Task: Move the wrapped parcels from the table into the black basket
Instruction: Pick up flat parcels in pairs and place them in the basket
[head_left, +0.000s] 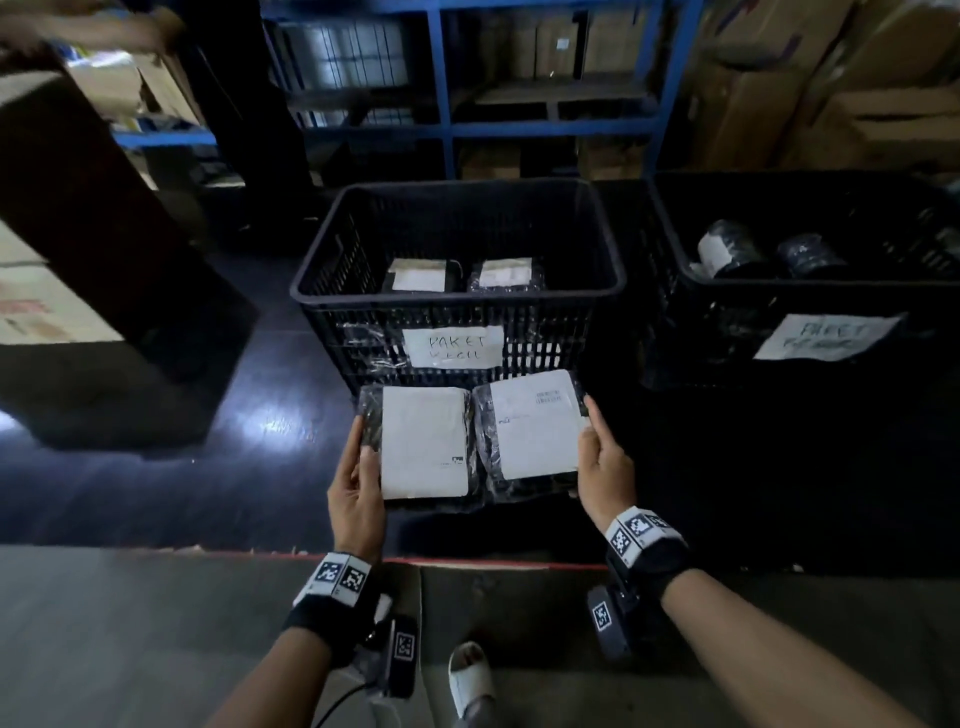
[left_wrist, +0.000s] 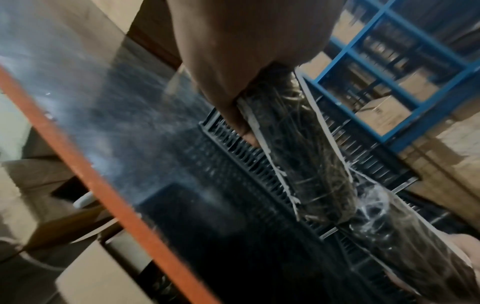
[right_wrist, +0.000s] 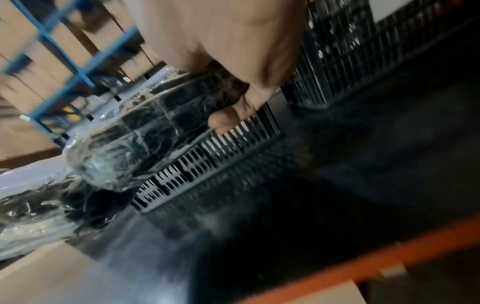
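Note:
Two flat parcels in black plastic wrap with white labels are held side by side above the dark table, just in front of the black basket (head_left: 457, 291). My left hand (head_left: 358, 467) grips the left parcel (head_left: 423, 441) by its left edge, thumb on top. My right hand (head_left: 602, 452) grips the right parcel (head_left: 535, 426) by its right edge. In the left wrist view the fingers curl under the left parcel (left_wrist: 298, 148); the right wrist view shows the same under the right parcel (right_wrist: 145, 133). Two more wrapped parcels (head_left: 462, 275) lie inside the basket, which bears a handwritten paper label.
A second black basket (head_left: 800, 291) with dark round wrapped items stands to the right. A large cardboard box (head_left: 88, 249) sits on the table at the left. Blue shelving (head_left: 447, 104) with cartons stands behind. The table's orange front edge (head_left: 467, 558) runs near my wrists.

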